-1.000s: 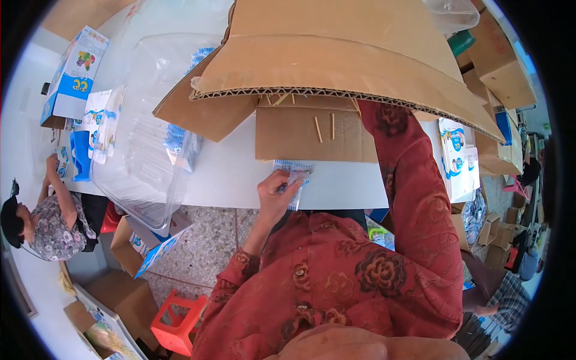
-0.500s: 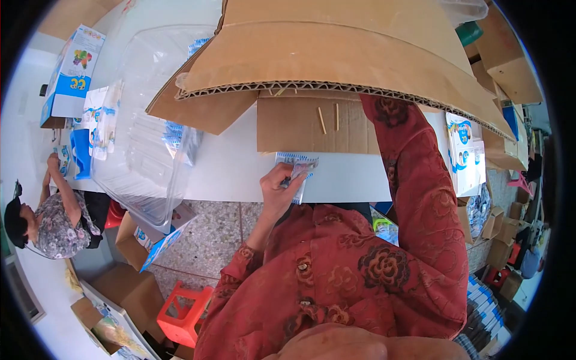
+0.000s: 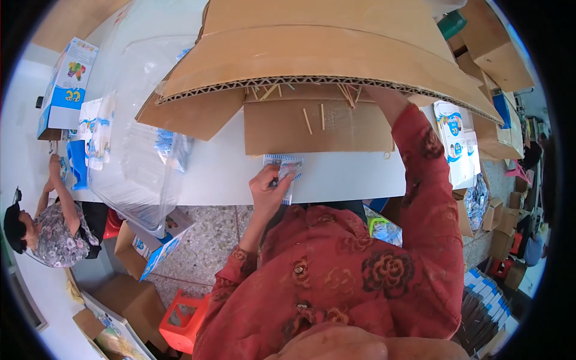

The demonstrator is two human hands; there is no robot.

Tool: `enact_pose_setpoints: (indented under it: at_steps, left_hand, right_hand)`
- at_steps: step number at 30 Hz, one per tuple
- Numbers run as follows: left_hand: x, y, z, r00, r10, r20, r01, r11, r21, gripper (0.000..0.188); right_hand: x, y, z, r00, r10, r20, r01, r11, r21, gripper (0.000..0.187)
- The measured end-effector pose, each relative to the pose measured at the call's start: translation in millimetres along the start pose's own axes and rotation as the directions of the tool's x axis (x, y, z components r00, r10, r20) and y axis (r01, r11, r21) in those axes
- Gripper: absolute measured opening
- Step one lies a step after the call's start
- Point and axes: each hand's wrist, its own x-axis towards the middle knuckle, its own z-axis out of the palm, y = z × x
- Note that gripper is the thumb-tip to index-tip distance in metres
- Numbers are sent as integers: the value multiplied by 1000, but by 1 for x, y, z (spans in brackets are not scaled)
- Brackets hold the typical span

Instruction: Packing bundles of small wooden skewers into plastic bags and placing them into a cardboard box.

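Near the table's front edge, my left hand [image 3: 268, 187] is closed on a small clear packet [image 3: 288, 168] with blue-striped edges. Its thumb presses on the film. My right hand [image 3: 389, 101] reaches into a big open cardboard box [image 3: 336, 54]; the wrist and back of the hand show under the raised flap, and the fingers are hidden. Several thin pale sticks [image 3: 346, 95] lie inside the mouth of the box. Two more thin sticks [image 3: 323, 117] lie on the lower flap [image 3: 354, 126], left of my right wrist.
Left of the box stands a large clear plastic tray [image 3: 129, 138] with blue-and-white packets [image 3: 171, 144]. A printed carton [image 3: 67, 84] stands farther left, near a seated person [image 3: 57, 231]. White-and-blue boxes [image 3: 459, 144] are at the right. A red stool [image 3: 185, 321] stands on the floor.
My right arm has drawn partly back, so its wrist now shows under the flap. More sticks are visible in the box mouth. My left hand still grips the packet.
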Motion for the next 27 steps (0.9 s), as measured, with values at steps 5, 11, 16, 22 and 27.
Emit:
enact_pose_setpoints:
  at_steps: [5,11,16,22,27]
  left_hand:
    - [-3,-7,-3,998,35,-46,-33,999,41,10]
    - [0,-18,0,997,-5,-78,5,1000,0,12]
    - [5,-14,-11,999,-35,24,35,999,0,8]
    - [22,20,7,995,89,44,-88,996,-31,8]
    - [26,21,15,986,165,-26,-165,986,-13,14]
  right_hand:
    - [-8,-7,24,973,148,175,-159,986,55,56]
    - [-27,-42,64,953,273,132,-302,897,324,28]
    - [-53,-147,63,981,164,103,-174,981,91,15]
    - [-104,-206,64,953,-183,241,146,976,164,15]
    - [-125,-216,64,820,-510,260,548,830,-102,17]
